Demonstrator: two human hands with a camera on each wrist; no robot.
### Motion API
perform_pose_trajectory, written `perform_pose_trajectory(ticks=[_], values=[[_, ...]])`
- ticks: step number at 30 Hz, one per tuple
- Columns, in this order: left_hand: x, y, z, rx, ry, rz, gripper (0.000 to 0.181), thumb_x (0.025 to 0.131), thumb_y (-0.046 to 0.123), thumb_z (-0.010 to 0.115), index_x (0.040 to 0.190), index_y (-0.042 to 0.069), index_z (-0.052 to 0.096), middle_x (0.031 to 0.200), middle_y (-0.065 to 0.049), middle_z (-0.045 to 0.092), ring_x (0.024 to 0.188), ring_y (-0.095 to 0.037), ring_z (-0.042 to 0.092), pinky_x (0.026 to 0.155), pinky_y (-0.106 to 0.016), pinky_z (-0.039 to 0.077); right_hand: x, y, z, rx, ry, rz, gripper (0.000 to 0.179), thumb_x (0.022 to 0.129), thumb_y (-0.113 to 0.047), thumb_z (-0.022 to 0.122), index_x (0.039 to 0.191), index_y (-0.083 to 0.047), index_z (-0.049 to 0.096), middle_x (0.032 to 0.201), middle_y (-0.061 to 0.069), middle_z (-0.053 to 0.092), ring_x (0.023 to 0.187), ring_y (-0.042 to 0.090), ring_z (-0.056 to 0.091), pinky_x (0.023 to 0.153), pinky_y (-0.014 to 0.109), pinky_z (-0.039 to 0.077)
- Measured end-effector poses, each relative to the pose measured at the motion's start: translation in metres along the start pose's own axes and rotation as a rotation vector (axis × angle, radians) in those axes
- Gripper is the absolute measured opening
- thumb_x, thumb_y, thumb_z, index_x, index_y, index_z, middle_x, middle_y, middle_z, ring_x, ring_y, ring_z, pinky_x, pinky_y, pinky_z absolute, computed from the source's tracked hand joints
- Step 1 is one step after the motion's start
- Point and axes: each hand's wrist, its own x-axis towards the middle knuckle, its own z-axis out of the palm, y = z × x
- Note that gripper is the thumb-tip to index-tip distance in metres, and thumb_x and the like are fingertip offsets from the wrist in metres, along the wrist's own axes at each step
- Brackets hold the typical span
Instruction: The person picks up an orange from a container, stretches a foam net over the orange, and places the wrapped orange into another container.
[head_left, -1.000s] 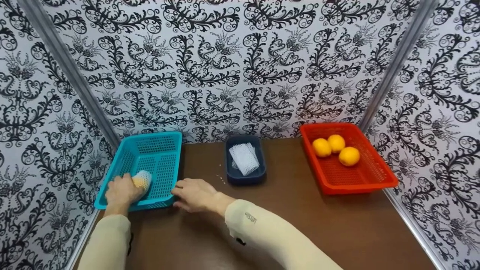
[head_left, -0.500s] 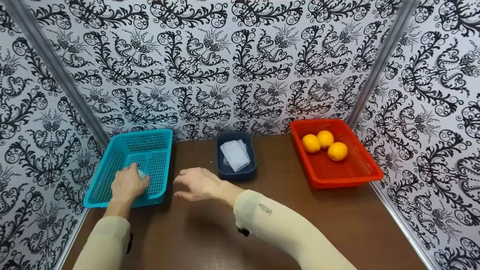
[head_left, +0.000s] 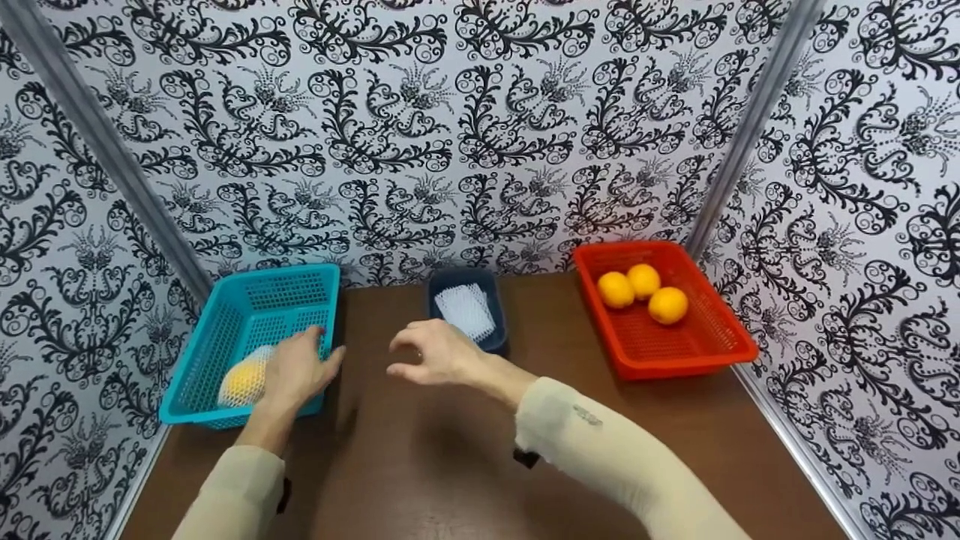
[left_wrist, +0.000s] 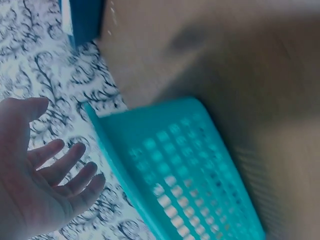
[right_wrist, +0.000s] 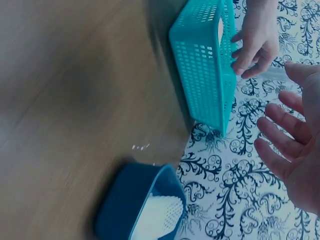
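In the head view, an orange in a white foam net [head_left: 244, 382] lies in the front of the teal basket [head_left: 178, 384] on the left. My left hand [head_left: 294, 371] is over that basket, just right of the netted orange, holding nothing; its fingers look loosely extended in the left wrist view. My right hand [head_left: 439, 352] hovers above the table between the teal basket and the small navy bin [head_left: 496, 337], fingers spread and bare in the right wrist view. White foam nets [head_left: 466, 311] lie in the navy bin, its front edge partly hidden by my right hand.
A red basket [head_left: 679, 367] holding three oranges [head_left: 643, 283] stands at the right. Patterned wall panels [head_left: 405, 150] close off the back and sides of the brown table [head_left: 405, 480]. Small white bits [right_wrist: 141, 147] lie on the table near the navy bin.
My left hand has let go of the netted orange in the teal basket and moved up and right. My right hand has moved from the basket's edge rightward toward the navy bin.
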Motion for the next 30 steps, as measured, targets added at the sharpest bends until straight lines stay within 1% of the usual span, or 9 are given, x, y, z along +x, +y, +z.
perform_pose_trajectory(ticks=[3, 6, 8, 11, 16, 20, 22, 27, 30], values=[[0.002, 0.016, 0.004, -0.039, 0.018, 0.051, 0.057, 0.107, 0.043, 0.071, 0.144, -0.001, 0.067, 0.135, -0.029, 0.076, 0.12, -0.05, 0.074, 0.102, -0.066, 0.061, -0.015, 0.012, -0.006, 0.02, 0.023, 0.01, 0.036, 0.101, -0.04, 0.081, 0.124, -0.013, 0.082, 0.114, 0.007, 0.083, 0.099, 0.025, 0.079, 0.091, 0.038, 0.064], [0.002, 0.031, 0.011, -0.079, 0.019, 0.099, 0.054, 0.106, 0.042, 0.072, 0.141, 0.0, 0.07, 0.134, -0.026, 0.077, 0.121, -0.047, 0.075, 0.104, -0.065, 0.061, -0.03, 0.026, -0.011, 0.034, 0.041, 0.025, 0.035, 0.1, -0.039, 0.082, 0.122, -0.011, 0.082, 0.113, 0.007, 0.084, 0.104, 0.028, 0.08, 0.095, 0.041, 0.064], [0.001, 0.041, 0.016, -0.094, 0.016, 0.132, 0.053, 0.106, 0.041, 0.073, 0.14, 0.0, 0.07, 0.135, -0.025, 0.077, 0.122, -0.047, 0.074, 0.107, -0.064, 0.06, -0.039, 0.035, -0.014, 0.039, 0.061, 0.034, 0.033, 0.1, -0.037, 0.083, 0.12, -0.011, 0.082, 0.113, 0.009, 0.085, 0.105, 0.029, 0.081, 0.097, 0.044, 0.064], [-0.004, 0.055, 0.023, -0.1, 0.012, 0.18, 0.052, 0.105, 0.039, 0.076, 0.14, 0.002, 0.07, 0.135, -0.023, 0.078, 0.123, -0.046, 0.074, 0.108, -0.063, 0.059, -0.053, 0.051, -0.02, 0.039, 0.093, 0.057, 0.03, 0.098, -0.035, 0.084, 0.115, -0.01, 0.082, 0.11, 0.01, 0.085, 0.102, 0.029, 0.081, 0.096, 0.047, 0.064], [-0.013, 0.074, 0.035, -0.113, 0.008, 0.257, 0.051, 0.102, 0.037, 0.08, 0.139, 0.004, 0.071, 0.133, -0.019, 0.08, 0.123, -0.044, 0.075, 0.108, -0.061, 0.059, -0.077, 0.08, -0.028, 0.041, 0.111, 0.162, 0.032, 0.097, -0.035, 0.085, 0.118, -0.012, 0.083, 0.115, 0.008, 0.086, 0.106, 0.029, 0.081, 0.098, 0.049, 0.064], [-0.02, 0.089, 0.048, -0.137, 0.011, 0.317, 0.045, 0.1, 0.033, 0.082, 0.134, 0.005, 0.074, 0.128, -0.018, 0.082, 0.119, -0.042, 0.076, 0.106, -0.059, 0.061, -0.097, 0.103, -0.035, 0.04, 0.146, 0.238, 0.036, 0.095, -0.032, 0.086, 0.121, -0.008, 0.083, 0.116, 0.011, 0.086, 0.106, 0.032, 0.081, 0.098, 0.051, 0.064], [-0.023, 0.097, 0.054, -0.137, -0.002, 0.341, 0.045, 0.099, 0.033, 0.083, 0.133, 0.005, 0.074, 0.126, -0.017, 0.082, 0.118, -0.041, 0.077, 0.105, -0.058, 0.061, -0.107, 0.113, -0.038, 0.03, 0.169, 0.271, 0.036, 0.094, -0.03, 0.086, 0.12, -0.006, 0.083, 0.115, 0.013, 0.086, 0.104, 0.033, 0.08, 0.097, 0.053, 0.064], [-0.028, 0.118, 0.064, -0.135, -0.036, 0.427, 0.043, 0.097, 0.031, 0.084, 0.129, 0.003, 0.075, 0.118, -0.017, 0.082, 0.108, -0.04, 0.077, 0.097, -0.058, 0.063, -0.13, 0.137, -0.046, -0.001, 0.196, 0.369, 0.032, 0.092, -0.023, 0.084, 0.117, -0.005, 0.082, 0.113, 0.016, 0.085, 0.102, 0.037, 0.079, 0.097, 0.055, 0.064], [-0.027, 0.132, 0.067, -0.146, -0.04, 0.475, 0.041, 0.096, 0.029, 0.084, 0.126, 0.003, 0.076, 0.115, -0.017, 0.082, 0.106, -0.041, 0.076, 0.094, -0.059, 0.063, -0.14, 0.15, -0.052, -0.003, 0.21, 0.425, 0.032, 0.092, -0.022, 0.084, 0.118, -0.003, 0.081, 0.113, 0.019, 0.084, 0.102, 0.039, 0.078, 0.098, 0.055, 0.064]])
